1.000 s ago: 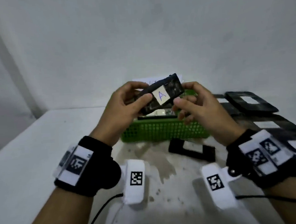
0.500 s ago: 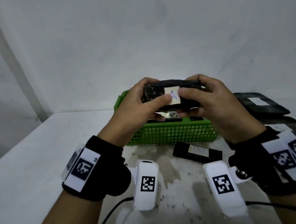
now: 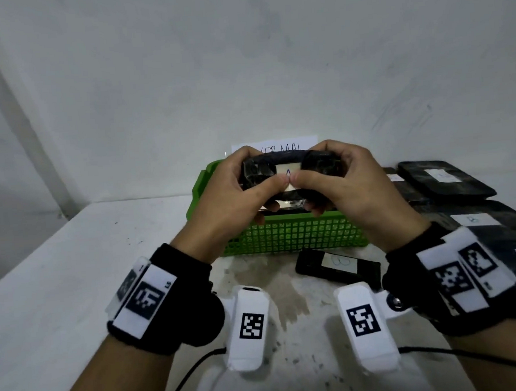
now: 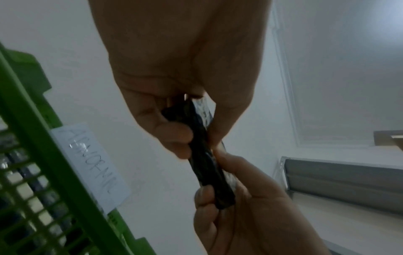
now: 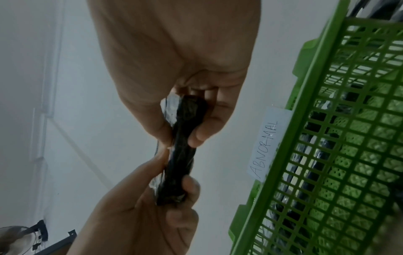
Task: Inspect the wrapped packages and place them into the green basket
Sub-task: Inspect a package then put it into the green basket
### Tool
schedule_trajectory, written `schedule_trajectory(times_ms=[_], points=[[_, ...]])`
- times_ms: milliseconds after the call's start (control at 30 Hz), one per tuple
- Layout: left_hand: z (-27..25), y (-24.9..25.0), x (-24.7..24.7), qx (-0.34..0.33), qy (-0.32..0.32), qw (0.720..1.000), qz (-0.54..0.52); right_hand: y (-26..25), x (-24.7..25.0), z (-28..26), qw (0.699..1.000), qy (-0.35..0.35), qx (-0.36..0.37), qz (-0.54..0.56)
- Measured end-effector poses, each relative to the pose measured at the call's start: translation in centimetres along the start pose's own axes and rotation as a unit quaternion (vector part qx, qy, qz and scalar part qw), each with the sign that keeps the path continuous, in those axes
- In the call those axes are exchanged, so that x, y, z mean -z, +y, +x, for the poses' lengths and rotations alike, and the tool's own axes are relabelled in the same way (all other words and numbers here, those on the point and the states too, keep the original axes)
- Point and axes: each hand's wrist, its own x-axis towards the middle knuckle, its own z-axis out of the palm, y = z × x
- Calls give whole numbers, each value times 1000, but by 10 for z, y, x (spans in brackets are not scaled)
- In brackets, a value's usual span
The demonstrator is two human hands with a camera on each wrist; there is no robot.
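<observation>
A small black wrapped package (image 3: 291,170) with a white label is held above the green basket (image 3: 292,235). My left hand (image 3: 241,187) grips its left end and my right hand (image 3: 340,178) grips its right end, the two thumbs meeting over the label. Both wrist views show the package (image 4: 207,155) (image 5: 181,150) edge-on and bowed between the fingers of the two hands. The basket (image 5: 327,155) holds dark wrapped packages and has a paper tag reading ABNORMAL (image 5: 265,145) at its far side.
Another black package with a white label (image 3: 336,264) lies on the table just in front of the basket. Several larger black labelled packages (image 3: 443,181) are spread at the right. Cables run from the wrist cameras near the front edge.
Both hands carried the package further out over the basket and turned it level. The thumbs slid together onto the label, and the package now looks bent.
</observation>
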Motion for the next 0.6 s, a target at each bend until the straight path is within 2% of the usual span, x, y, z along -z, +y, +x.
schedule_trajectory(times_ms=[133,267,433,600], points=[[0,4,6,44,-36,998,-23,-3,7,1,1000,-25,19,4],[1,-1,2,-5,-18,999,-34,-2,9,4,996,-39,-22,73],[1,-4,1,-36,-33,998,-38,5,15,6,997,-39,-59,22],[2,-7,-3,-32,-20,998,-58,4,12,6,998,26,-18,-58]])
